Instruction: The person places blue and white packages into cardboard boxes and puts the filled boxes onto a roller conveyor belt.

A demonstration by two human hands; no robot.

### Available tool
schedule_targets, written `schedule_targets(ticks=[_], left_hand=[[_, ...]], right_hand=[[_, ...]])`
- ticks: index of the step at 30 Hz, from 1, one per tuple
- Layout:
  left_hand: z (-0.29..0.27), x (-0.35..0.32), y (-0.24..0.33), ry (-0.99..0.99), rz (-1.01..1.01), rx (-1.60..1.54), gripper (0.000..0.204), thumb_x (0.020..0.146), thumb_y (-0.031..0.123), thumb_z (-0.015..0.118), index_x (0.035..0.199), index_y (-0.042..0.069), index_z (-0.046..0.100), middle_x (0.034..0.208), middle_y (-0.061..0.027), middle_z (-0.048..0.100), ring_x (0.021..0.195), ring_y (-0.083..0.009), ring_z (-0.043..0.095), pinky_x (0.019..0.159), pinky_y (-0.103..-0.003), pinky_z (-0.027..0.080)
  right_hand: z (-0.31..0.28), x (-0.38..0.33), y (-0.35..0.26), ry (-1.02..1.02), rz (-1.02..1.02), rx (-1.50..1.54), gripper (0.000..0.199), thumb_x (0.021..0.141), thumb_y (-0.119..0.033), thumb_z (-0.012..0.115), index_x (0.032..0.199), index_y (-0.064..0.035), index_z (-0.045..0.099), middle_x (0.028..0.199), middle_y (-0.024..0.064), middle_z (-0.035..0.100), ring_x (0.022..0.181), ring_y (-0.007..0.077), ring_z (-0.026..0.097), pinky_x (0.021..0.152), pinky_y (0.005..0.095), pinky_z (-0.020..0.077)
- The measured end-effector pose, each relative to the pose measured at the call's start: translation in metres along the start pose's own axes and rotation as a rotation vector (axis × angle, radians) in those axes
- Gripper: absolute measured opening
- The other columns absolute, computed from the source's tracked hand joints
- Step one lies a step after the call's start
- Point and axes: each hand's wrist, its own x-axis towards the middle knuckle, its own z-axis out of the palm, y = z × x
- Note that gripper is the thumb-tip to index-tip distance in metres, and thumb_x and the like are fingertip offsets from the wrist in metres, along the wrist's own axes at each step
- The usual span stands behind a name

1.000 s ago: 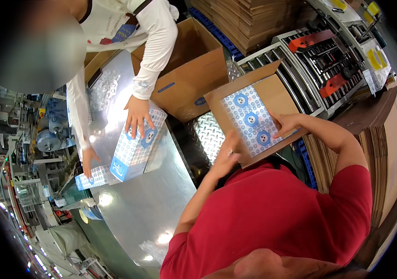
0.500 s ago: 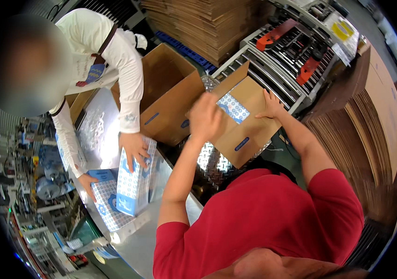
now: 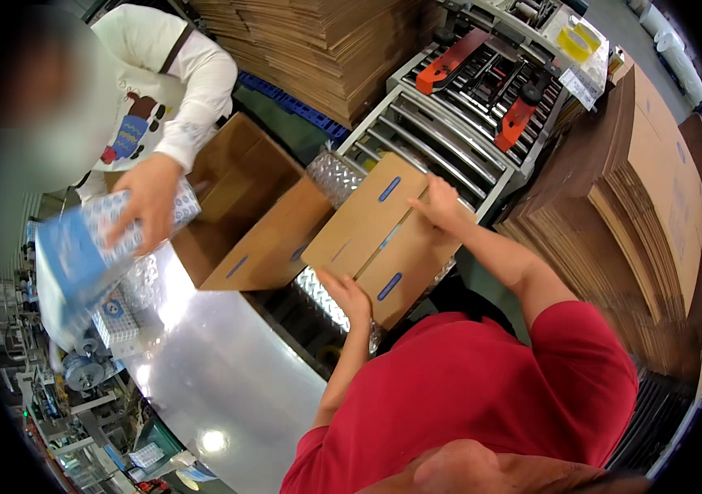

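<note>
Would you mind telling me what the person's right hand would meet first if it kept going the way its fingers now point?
The right hand lies on the closed cardboard box, fingers pointing up-left along its flap. Going on, it would probably pass the box's far edge and meet the steel rollers of the conveyor, though depth is unclear.

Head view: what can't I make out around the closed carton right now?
- Contents of the closed carton: hidden by its shut flaps under the left hand and right hand.
- Open carton interior: hidden by its own walls.
- Blue-and-white pack in the co-worker's hand: motion-blurred.
- Left-edge machinery: too small, bent by fisheye.
</note>
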Motion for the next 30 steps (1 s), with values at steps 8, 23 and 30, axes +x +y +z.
schedule_targets(ticks=[8,23,30], left_hand=[[0.104,-0.025,0.065,0.079,-0.56,-0.682,0.065,0.094,0.015,0.047,0.142,0.009,0.005,0.142,-0.0125,0.023,0.125,-0.0254,0.032,0.102,-0.038,0.03],[0.46,0.15,0.2,-0.114,-0.216,-0.367,0.07,0.089,0.006,0.046,0.138,-0.009,-0.001,0.14,-0.0292,0.019,0.128,-0.0358,0.029,0.106,-0.038,0.024],[0.481,0.161,0.195,-0.636,-0.033,-0.259,0.058,0.095,0.02,0.038,0.14,-0.005,0.012,0.144,-0.0239,0.022,0.13,-0.0348,0.029,0.107,-0.037,0.023]], right_hand=[[-0.025,0.116,0.05,-0.195,-0.17,0.16,0.078,0.065,-0.044,0.075,0.12,0.0036,0.046,0.115,0.0207,0.054,0.108,0.0347,0.051,0.094,0.0408,0.0393],[-0.094,0.264,0.216,-0.163,-0.172,-0.257,0.061,0.091,-0.035,0.039,0.139,-0.001,0.025,0.147,0.0166,0.018,0.137,0.0272,0.015,0.112,0.0383,0.0117],[-0.115,0.178,0.17,-0.348,-0.234,-0.132,0.049,0.076,-0.012,0.052,0.122,0.0033,0.046,0.127,0.0223,0.045,0.119,0.0341,0.042,0.102,0.0414,0.0324]])
